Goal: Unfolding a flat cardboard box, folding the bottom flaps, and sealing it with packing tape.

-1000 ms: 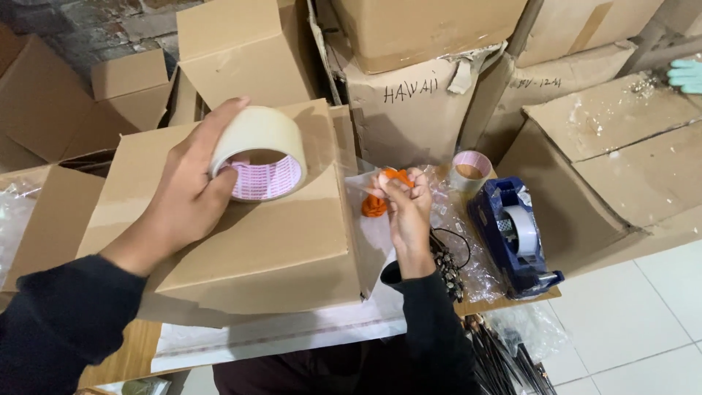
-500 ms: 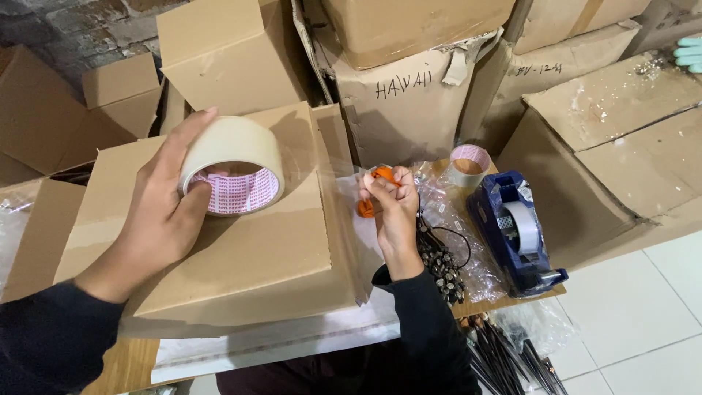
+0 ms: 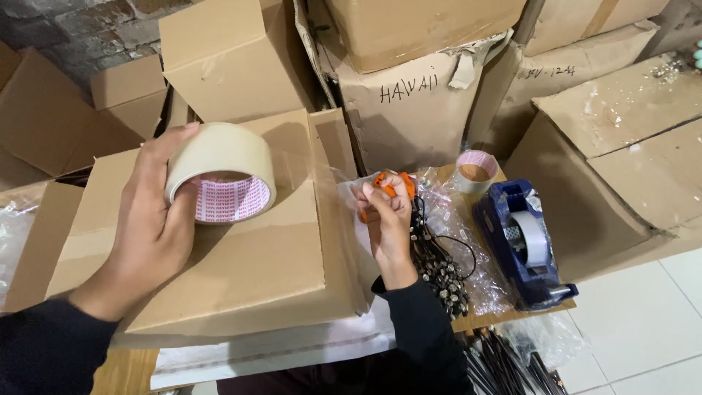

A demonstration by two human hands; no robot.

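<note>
My left hand (image 3: pixel 150 227) grips a wide roll of beige packing tape (image 3: pixel 221 170), held tilted above a closed cardboard box (image 3: pixel 241 271) on the table. My right hand (image 3: pixel 386 219) is closed around a small orange-handled tool (image 3: pixel 387 183), probably scissors, just right of the box. Only the orange handles show above my fingers. Both arms wear dark sleeves.
A blue desk tape dispenser (image 3: pixel 526 245) stands at the right. A nearly spent tape roll (image 3: pixel 475 170) lies behind it. Dark beaded cords (image 3: pixel 439 267) lie on clear plastic. Stacked cardboard boxes (image 3: pixel 417 95) fill the back. White tiled floor (image 3: pixel 643 314) is at the lower right.
My left hand has shifted the tape roll slightly left and lower over the box. My right hand has stayed by the box's right edge with the orange tool.
</note>
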